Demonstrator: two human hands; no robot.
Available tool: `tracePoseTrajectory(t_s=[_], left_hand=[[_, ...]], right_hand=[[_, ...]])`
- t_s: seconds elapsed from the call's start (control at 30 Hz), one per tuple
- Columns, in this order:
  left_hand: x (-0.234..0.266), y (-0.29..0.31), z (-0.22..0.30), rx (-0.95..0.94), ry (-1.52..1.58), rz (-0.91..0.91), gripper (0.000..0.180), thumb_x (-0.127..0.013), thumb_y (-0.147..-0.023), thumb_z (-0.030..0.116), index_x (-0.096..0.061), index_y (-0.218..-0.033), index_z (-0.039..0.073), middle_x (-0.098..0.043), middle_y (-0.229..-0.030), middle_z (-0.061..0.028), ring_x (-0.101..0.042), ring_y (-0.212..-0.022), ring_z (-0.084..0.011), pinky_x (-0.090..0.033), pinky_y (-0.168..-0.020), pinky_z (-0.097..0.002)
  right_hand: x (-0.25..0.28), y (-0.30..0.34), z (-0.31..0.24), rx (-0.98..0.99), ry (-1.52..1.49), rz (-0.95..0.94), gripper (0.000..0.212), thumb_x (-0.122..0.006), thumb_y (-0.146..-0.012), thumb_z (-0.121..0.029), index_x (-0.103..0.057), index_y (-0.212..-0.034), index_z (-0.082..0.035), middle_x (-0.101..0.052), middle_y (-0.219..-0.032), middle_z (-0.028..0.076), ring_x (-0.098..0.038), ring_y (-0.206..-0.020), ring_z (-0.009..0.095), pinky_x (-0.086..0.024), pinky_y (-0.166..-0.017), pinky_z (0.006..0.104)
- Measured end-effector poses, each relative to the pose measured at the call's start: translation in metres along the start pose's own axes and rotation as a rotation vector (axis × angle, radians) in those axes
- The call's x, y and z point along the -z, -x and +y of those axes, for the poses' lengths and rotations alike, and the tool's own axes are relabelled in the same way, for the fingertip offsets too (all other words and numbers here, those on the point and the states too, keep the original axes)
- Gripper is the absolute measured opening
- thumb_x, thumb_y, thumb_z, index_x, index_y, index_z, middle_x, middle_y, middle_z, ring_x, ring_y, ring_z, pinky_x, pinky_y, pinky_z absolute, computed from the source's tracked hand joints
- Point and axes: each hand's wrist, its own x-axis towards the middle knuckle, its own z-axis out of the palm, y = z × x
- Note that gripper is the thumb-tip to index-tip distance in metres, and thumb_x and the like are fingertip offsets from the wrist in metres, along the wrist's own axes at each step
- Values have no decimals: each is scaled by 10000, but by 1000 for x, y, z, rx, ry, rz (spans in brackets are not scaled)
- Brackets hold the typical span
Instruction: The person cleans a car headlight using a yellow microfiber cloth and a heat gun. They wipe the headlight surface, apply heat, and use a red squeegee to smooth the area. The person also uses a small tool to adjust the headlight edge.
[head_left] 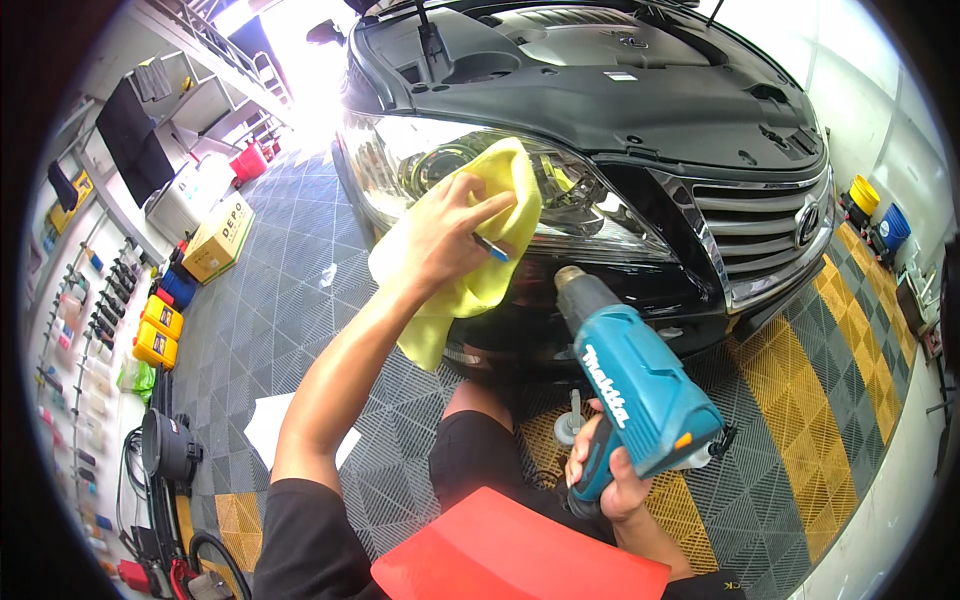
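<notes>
My left hand is closed on a yellow-green cloth, which hangs in front of the car's headlight. A thin tool with a blue end also sticks out from between these fingers; its kind is hard to tell. Around the handle of a teal heat gun my right hand is wrapped. The gun's metal nozzle points up toward the black bumper, just below the headlight. The cloth covers part of the lamp and bumper corner.
A red sheet lies across the near edge of view. White paper rests on the tiled floor. At left are a cardboard box, yellow jugs, and a black round container. Buckets stand right.
</notes>
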Motion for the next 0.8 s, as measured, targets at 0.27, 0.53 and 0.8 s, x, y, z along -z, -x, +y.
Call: tracePoseTrajectory(t_s=[0.27, 0.53, 0.8], left_hand=[[-40, -5, 28, -11, 63, 92, 692, -956, -621, 340, -718, -1258, 217, -563, -1133, -105, -578, -1056, -346, -499, -936, -471], [-38, 81, 7, 313, 44, 397, 646, -966, -655, 329, -738, -1226, 132, -569, -1122, -121, -570, -1054, -327, -491, -913, -449], [-25, 99, -18, 420, -8, 394, 559, -956, -693, 274, -746, -1162, 56, -580, -1125, -123, -565, -1051, -314, -485, -936, -422]], right_hand=[[26, 37, -37, 278, 26, 94, 701, -552, -1054, -500, -336, -1460, 30, -542, -851, 117, -584, -587, 181, -537, -495, 324], [45, 51, -49, 273, 43, 74, 717, -534, -1058, -512, -325, -1493, 18, -525, -860, 108, -583, -585, 191, -540, -504, 335], [6, 0, -7, -105, -97, -92, 675, -692, -988, -374, -411, -1457, 22, -587, -951, 121, -618, -711, 178, -550, -615, 316]])
